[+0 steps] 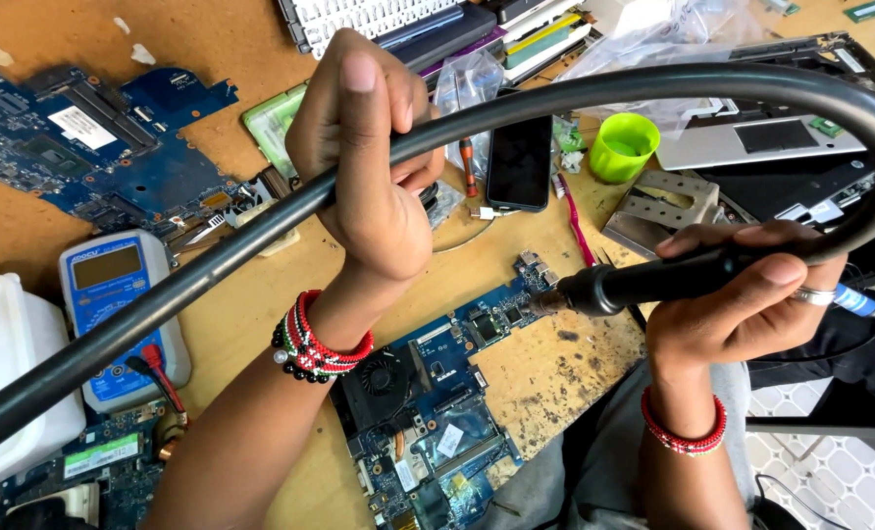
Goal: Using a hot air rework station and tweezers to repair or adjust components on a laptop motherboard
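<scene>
Left fingers: the left hand (364, 162) is wrapping its fingers (359, 108) tight around the black hose (212, 260), pressed together in a fist, thumb side up.
Right fingers: the right hand (742, 294) is curling its fingers (781, 270) around the black handpiece (673, 277), pinching it against the palm; 1 ring is showing.
Hose: it is arcing from the lower left edge, through the left fist, looping right and feeding into the handpiece.
Nozzle: the tip (545, 302) is pointing at the upper corner of the blue circuit board (437, 393) lying on the table (545, 378), just beside it (whether it is touching, I cannot tell).
Doing it well: judging from the pose, keeping the left hand lifting the hose's weight is helping the right hand aim steadily at the board's connectors.
Count: 2 hands, 2 beaded wristbands, 1 hose, 1 blue multimeter (114, 294), 1 dark phone (519, 162), 1 green cup (624, 145), and a second blue board (104, 147) lying well apart at upper left.
</scene>
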